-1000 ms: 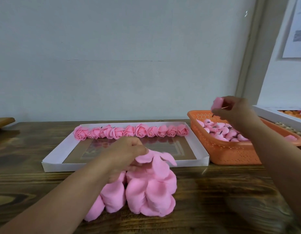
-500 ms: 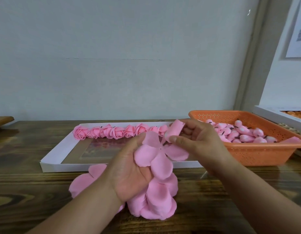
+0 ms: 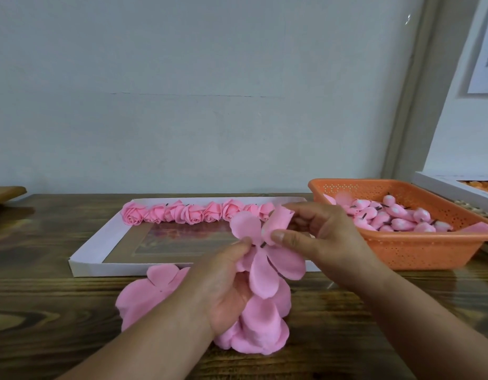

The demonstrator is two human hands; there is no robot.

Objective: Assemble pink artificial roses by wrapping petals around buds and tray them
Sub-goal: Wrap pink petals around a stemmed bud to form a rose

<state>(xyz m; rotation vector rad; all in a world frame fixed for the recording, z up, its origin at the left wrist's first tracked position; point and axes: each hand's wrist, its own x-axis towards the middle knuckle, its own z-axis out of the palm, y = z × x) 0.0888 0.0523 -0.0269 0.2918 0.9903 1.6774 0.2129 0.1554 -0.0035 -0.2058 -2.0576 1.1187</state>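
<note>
Both hands now meet: L (image 3: 226, 286) holds petal piece (image 3: 264, 272), R (image 3: 316, 239) pinches bud (image 3: 278, 222).

I am at what looks like a small craft workbench for piecework: a dark wooden table (image 3: 73, 311) pushed against a plain pale wall (image 3: 210, 91). A white tray (image 3: 100, 242) holds a row of finished roses (image 3: 193, 213), an orange perforated basket (image 3: 418, 250) is heaped with buds (image 3: 396, 218), and loose pink petals (image 3: 144, 294) are stacked before me.
</note>
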